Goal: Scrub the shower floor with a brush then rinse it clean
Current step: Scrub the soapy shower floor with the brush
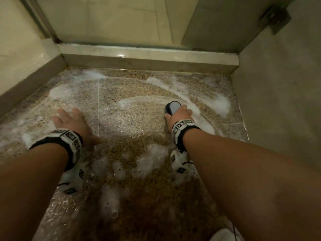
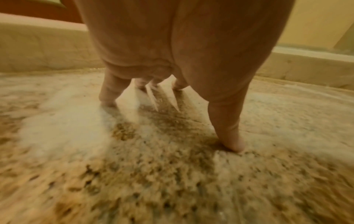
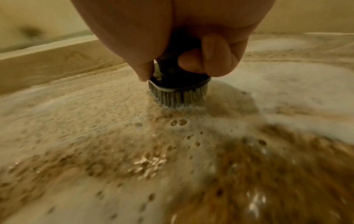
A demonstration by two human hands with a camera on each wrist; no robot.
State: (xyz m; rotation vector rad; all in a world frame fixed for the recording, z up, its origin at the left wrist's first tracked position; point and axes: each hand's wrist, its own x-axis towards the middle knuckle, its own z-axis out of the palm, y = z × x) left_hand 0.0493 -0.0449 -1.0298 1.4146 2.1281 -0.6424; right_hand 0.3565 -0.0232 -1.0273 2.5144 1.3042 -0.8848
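Note:
The shower floor (image 1: 132, 94) is speckled brown stone, wet and streaked with white foam. My right hand (image 1: 178, 115) grips a dark round scrub brush (image 1: 172, 107) with a pale top, right of centre. In the right wrist view the brush (image 3: 178, 89) stands bristles-down in suds, with my fingers (image 3: 208, 57) curled round its dark body. My left hand (image 1: 71, 120) lies flat on the floor at the left, fingers spread. In the left wrist view its fingertips (image 2: 233, 142) press the wet stone (image 2: 153, 174).
A raised stone curb (image 1: 147, 58) closes the far side of the floor, with a glass door (image 1: 104, 18) above it. A tiled wall (image 1: 19, 54) stands at the left and a grey wall (image 1: 281, 94) at the right. Thick foam (image 1: 220, 103) lies near the right wall.

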